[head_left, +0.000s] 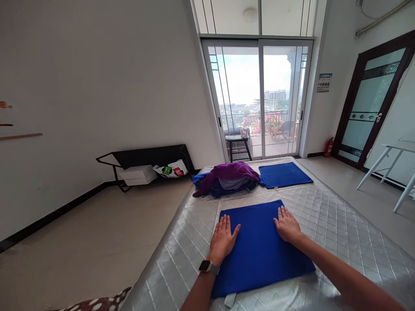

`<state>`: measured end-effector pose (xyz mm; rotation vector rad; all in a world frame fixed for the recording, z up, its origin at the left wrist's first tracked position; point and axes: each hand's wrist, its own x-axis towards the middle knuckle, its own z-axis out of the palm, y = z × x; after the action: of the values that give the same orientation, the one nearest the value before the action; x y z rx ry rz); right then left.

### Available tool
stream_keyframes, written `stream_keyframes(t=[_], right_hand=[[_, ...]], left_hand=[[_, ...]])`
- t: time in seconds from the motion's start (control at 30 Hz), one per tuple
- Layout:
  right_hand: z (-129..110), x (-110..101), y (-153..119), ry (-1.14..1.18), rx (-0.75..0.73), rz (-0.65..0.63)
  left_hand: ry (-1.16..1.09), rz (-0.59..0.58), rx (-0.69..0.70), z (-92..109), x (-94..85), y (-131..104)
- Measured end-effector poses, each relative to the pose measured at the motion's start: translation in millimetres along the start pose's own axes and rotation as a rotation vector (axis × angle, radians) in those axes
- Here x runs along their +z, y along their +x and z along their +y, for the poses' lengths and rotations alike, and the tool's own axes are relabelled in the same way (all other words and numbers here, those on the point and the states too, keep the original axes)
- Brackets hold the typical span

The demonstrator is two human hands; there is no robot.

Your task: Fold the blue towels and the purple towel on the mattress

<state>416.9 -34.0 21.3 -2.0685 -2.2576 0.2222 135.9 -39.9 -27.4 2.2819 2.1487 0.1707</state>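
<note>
A flat blue cloth rectangle (259,250) lies on the silver quilted mattress (350,229), with a small white tag at its near edge. My left hand (223,238) rests palm down on its left edge, thumb spread, a watch on the wrist. On the upper right edge lies my right hand (287,223), palm down, fingers stretched out. Neither hand grips anything. Beyond them is a second flat blue cloth (285,174). To its left sits a crumpled pile of purple cloth (233,171) and dark blue cloth.
A black rack (152,153) with a white box (138,175) and a printed bag (173,169) stands by the left wall. Sliding glass doors are behind the mattress. A white table (398,149) stands at right; brown spotted fabric (100,302) shows at bottom left.
</note>
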Motion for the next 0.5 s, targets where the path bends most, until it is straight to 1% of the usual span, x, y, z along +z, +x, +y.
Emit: stream_keyframes(t=[0.13, 0.23, 0.37, 0.43, 0.5], right_hand=[[0, -9, 28, 0.008, -0.125, 0.041], [2, -4, 41, 0.036, -0.102, 0.072], [7, 10, 47, 0.057, -0.076, 0.065], [8, 14, 48, 0.074, -0.071, 0.068], [8, 17, 49, 0.088, -0.066, 0.078]], left_hand=[[-0.018, -0.005, 0.000, 1, -2.2, -1], [-0.021, 0.022, -0.007, -1, 3.9, -1], [-0.004, 0.037, 0.015, -8, 15.6, 1], [0.009, 0.025, 0.021, -11, 17.2, 2], [0.030, -0.001, 0.010, -13, 14.5, 1]])
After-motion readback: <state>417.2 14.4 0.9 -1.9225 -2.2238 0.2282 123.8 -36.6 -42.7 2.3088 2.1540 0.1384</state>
